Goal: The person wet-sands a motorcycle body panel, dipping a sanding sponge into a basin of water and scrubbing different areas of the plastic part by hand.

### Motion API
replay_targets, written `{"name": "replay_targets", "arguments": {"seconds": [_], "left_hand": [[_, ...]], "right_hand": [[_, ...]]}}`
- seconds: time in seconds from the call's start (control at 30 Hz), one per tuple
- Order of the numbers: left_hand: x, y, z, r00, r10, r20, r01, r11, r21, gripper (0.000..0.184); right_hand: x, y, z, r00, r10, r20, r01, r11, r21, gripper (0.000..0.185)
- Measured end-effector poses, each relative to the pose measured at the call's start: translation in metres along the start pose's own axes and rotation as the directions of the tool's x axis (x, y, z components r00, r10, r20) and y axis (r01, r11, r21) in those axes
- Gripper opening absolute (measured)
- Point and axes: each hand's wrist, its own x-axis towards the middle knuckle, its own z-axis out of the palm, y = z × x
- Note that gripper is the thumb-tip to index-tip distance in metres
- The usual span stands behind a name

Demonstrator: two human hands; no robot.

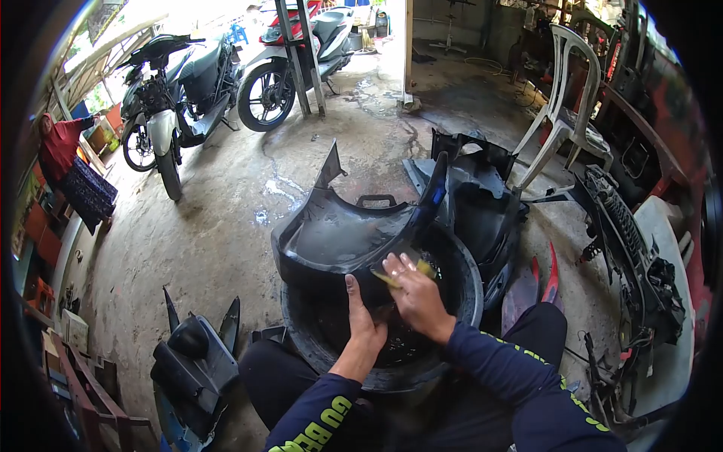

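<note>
A large dark plastic fairing panel [350, 237] rests over a round black tub [471, 301] between my knees. My left hand [364, 329] holds the panel's lower edge, thumb pointing up along its front. Against the panel's right side, my right hand [413, 296] presses a yellowish sponge or cloth [424, 270], partly hidden by the fingers and slightly blurred. Dark water shows in the tub below my hands.
More dark body panels [489, 203] lie just behind the tub, and others [197, 365] lie at the lower left. A plastic chair [565, 105] and a long part [640, 264] are at the right. Motorcycles [184, 90] stand behind. A person [71, 169] is at the far left.
</note>
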Motion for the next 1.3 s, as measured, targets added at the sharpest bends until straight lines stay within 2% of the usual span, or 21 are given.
{"name": "replay_targets", "arguments": {"seconds": [0.07,0.1,0.13,0.2,0.23,0.33,0.37,0.43,0.53,0.57,0.6,0.67,0.73,0.83,0.93,1.0,1.07,1.13,1.2,1.27,1.3], "left_hand": [[0.01,0.002,-0.003,0.999,0.024,-0.049,-0.023,0.999,0.03,0.089],[0.011,0.005,-0.002,0.994,0.056,-0.093,-0.05,0.997,0.063,0.091],[0.01,0.004,0.0,0.994,0.056,-0.093,-0.05,0.997,0.064,0.091],[0.006,0.009,0.006,0.982,0.128,-0.139,-0.119,0.99,0.075,0.094],[0.005,0.016,0.006,0.98,0.13,-0.149,-0.117,0.989,0.09,0.092],[-0.006,0.031,0.006,0.987,0.129,-0.098,-0.12,0.989,0.09,0.08],[-0.005,0.029,0.004,0.986,0.129,-0.102,-0.119,0.989,0.091,0.08],[-0.002,0.02,-0.001,0.98,0.192,-0.057,-0.193,0.981,-0.004,0.067],[0.0,-0.003,0.002,0.979,0.206,-0.007,-0.206,0.975,-0.086,0.059],[0.0,-0.008,0.001,0.994,0.106,0.015,-0.103,0.986,-0.132,0.058],[0.0,-0.007,0.0,0.994,0.107,0.011,-0.105,0.986,-0.133,0.058],[-0.002,-0.005,-0.001,0.988,-0.025,0.153,0.043,0.992,-0.121,0.06],[-0.005,-0.005,0.003,0.992,-0.026,0.122,0.034,0.997,-0.062,0.063],[-0.004,-0.009,0.002,0.992,0.086,0.097,-0.081,0.995,-0.06,0.067],[0.0,-0.016,-0.003,0.993,0.096,0.074,-0.09,0.993,-0.079,0.065],[-0.007,-0.012,-0.001,0.996,0.072,0.046,-0.069,0.996,-0.06,0.064],[-0.011,-0.01,0.001,0.999,0.049,0.021,-0.047,0.998,-0.047,0.063],[-0.011,-0.01,0.004,0.997,0.065,0.046,-0.062,0.995,-0.079,0.063],[-0.013,-0.003,0.008,0.995,0.084,0.045,-0.081,0.994,-0.075,0.062],[-0.017,0.005,0.009,0.995,0.094,0.034,-0.092,0.994,-0.061,0.062],[-0.018,0.009,0.009,0.995,0.098,0.022,-0.096,0.994,-0.054,0.062]], "right_hand": [[0.009,0.035,0.001,0.998,0.022,-0.064,-0.026,0.998,-0.056,0.035],[0.015,0.048,-0.002,0.994,0.088,-0.07,-0.093,0.992,-0.081,0.031],[0.018,0.055,0.002,0.964,0.234,-0.126,-0.229,0.972,0.048,0.03],[0.009,0.052,0.007,0.997,0.006,-0.08,-0.012,0.997,-0.076,0.032],[0.006,0.024,-0.003,0.996,-0.036,-0.086,0.034,0.999,-0.026,0.033],[0.002,0.011,-0.006,0.996,0.06,-0.062,-0.041,0.962,0.27,0.035],[0.008,0.021,-0.004,0.986,0.152,-0.07,-0.128,0.954,0.27,0.036],[0.023,0.047,-0.001,0.951,0.298,-0.088,-0.265,0.926,0.27,0.037],[0.018,0.033,-0.005,0.96,0.272,-0.067,-0.245,0.931,0.272,0.037],[0.014,0.02,-0.008,0.97,0.231,-0.076,-0.202,0.94,0.273,0.036],[0.011,0.013,-0.012,0.97,0.231,-0.072,-0.203,0.94,0.275,0.036],[0.008,0.003,-0.021,0.996,0.088,-0.029,-0.075,0.952,0.298,0.035],[0.011,0.005,-0.027,0.998,0.035,-0.046,-0.019,0.953,0.304,0.034],[0.023,0.043,-0.023,0.968,0.245,-0.06,-0.221,0.937,0.271,0.035],[0.018,0.042,-0.012,0.965,0.248,-0.09,-0.229,0.957,0.18,0.035],[0.0,0.012,-0.016,0.974,0.219,-0.054,-0.183,0.907,0.379,0.036],[0.004,0.031,-0.017,0.959,0.277,-0.058,-0.236,0.897,0.373,0.037],[0.015,0.08,-0.002,0.892,0.444,-0.084,-0.384,0.842,0.378,0.039],[0.015,0.08,0.002,0.886,0.452,-0.104,-0.384,0.841,0.381,0.039],[0.001,0.042,0.007,0.927,0.346,-0.145,-0.268,0.882,0.387,0.039],[-0.001,0.038,0.009,0.931,0.341,-0.133,-0.26,0.872,0.414,0.04]]}}
